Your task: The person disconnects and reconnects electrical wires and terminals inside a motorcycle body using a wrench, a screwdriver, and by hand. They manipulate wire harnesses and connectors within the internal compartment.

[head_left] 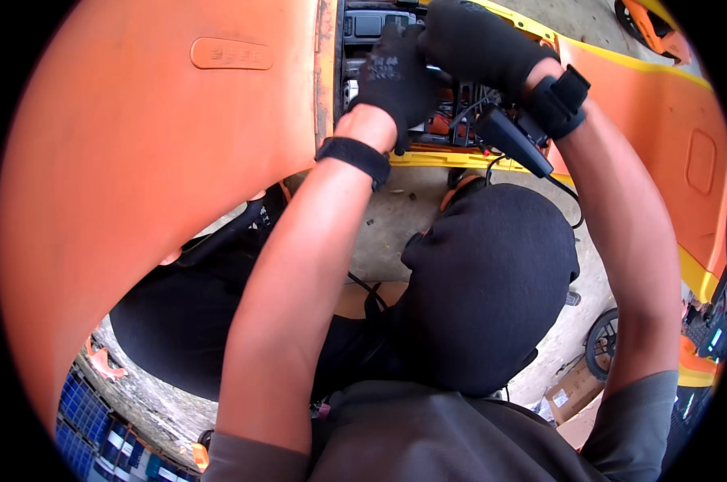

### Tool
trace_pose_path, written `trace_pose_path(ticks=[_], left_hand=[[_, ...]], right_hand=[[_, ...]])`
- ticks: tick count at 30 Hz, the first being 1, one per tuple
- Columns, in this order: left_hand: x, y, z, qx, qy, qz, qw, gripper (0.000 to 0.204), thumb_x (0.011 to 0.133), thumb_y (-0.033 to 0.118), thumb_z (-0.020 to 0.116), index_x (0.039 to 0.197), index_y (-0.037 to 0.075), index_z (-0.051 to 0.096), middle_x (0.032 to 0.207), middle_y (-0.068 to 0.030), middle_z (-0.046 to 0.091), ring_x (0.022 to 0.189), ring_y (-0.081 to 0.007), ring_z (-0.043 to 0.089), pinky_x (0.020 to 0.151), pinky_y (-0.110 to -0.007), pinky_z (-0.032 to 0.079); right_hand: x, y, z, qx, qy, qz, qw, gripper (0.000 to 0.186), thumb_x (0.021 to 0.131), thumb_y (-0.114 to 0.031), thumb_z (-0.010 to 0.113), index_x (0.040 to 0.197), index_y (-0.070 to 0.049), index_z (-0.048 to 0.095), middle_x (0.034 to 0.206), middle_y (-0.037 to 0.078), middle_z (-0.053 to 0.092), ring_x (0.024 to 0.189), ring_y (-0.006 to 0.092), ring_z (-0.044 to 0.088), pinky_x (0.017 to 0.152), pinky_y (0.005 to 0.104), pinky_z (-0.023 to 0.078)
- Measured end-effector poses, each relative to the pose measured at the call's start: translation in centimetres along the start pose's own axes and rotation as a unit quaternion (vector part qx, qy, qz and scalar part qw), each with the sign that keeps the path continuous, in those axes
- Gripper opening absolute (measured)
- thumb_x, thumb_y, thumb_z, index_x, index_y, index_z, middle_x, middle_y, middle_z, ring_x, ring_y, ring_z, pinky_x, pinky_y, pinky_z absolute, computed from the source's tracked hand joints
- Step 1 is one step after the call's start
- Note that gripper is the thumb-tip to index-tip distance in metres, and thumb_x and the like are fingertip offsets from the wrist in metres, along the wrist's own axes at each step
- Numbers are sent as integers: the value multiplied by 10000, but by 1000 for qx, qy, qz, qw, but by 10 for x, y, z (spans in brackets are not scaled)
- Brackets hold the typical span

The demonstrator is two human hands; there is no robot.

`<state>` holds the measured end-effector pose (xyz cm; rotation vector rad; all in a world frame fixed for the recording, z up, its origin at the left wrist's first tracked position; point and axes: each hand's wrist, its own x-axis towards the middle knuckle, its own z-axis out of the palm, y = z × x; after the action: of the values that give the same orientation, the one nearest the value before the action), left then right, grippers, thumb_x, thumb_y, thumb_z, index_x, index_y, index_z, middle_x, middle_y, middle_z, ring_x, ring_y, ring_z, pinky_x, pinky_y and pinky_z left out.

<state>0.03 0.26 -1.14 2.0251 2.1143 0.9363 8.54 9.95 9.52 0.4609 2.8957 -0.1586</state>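
Observation:
Both my hands wear black gloves and reach into a long open bay [453, 120] of wires and metal parts, framed by yellow and orange panels. My left hand [396, 76] has its knuckles bent and its fingertips turned down out of sight. Right beside it, the fingers of my right hand [480, 46] curl inward, touching or nearly touching the left. Whatever either hand grips is hidden. A black device with a rounded rectangular body [514, 143] hangs by my right wrist, a cable running from it. A black strap [355, 159] circles my left wrist.
A large orange panel [179, 136] fills the left side; another orange panel [661, 136] lies at the right. Below my arms is a rounded shape in dark cloth [492, 281]. A wheel [601, 344] and a cardboard box [574, 392] are on the floor at lower right.

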Motion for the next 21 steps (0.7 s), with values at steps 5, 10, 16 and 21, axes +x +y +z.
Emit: trace_pose_path(ticks=[5,10,16,21], left_hand=[[5,26,-10,-187,42,-123,974,385,688,141,822,1040,66,687,1024,-197,681,1014,-377,649,896,-455,530],[17,30,-4,-74,24,-12,997,297,779,158,743,1057,59,704,1010,-189,696,949,-389,660,873,-476,526],[7,6,-20,-76,20,-51,996,255,925,277,668,911,30,727,915,-192,713,853,-379,685,778,-427,537],[15,18,-16,-96,2,-76,992,221,900,253,706,909,33,719,885,-198,710,852,-386,689,755,-422,536]], right_hand=[[1,34,0,49,2,-168,985,166,775,-144,673,904,-50,718,814,231,698,738,402,691,674,432,551],[-30,79,7,31,65,-183,980,318,813,-134,662,1116,-47,623,922,240,701,817,427,687,686,447,546],[-134,41,14,228,326,-80,914,206,930,-187,622,1059,-27,646,858,154,654,760,294,656,678,384,524],[-330,-49,136,639,-84,263,718,266,1005,-287,613,971,-28,660,796,33,661,693,104,656,581,258,529]])
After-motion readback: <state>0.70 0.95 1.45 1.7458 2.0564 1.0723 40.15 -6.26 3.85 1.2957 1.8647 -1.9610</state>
